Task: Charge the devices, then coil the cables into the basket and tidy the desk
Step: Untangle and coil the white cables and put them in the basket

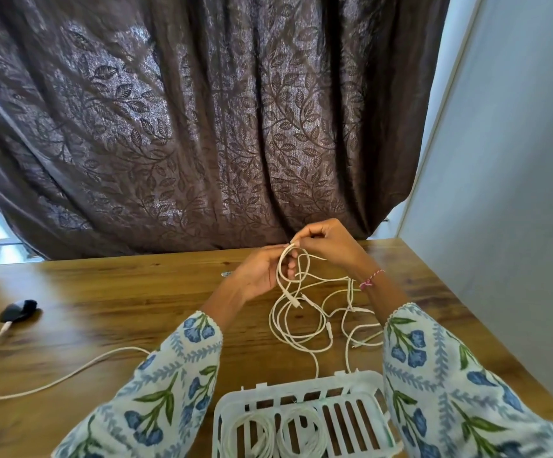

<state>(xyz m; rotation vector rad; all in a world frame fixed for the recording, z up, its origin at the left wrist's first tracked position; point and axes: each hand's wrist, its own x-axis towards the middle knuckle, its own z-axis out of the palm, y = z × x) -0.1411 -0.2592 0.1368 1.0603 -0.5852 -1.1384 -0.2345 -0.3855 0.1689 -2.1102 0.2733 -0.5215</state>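
Above the middle of the wooden desk, both my hands work a tangle of white cables. My left hand grips a loop of the cable, and my right hand pinches the top of the same loop just above it. The rest of the tangle hangs down and spreads on the desk in several loops. At the front edge stands a white slatted basket with two coiled white cables inside. Far left, a small black device lies with another white cable plugged into it.
A dark leaf-patterned curtain hangs behind the desk, and a pale wall closes the right side. A small metallic object lies on the desk just left of my left hand. The plugged cable trails under my left sleeve.
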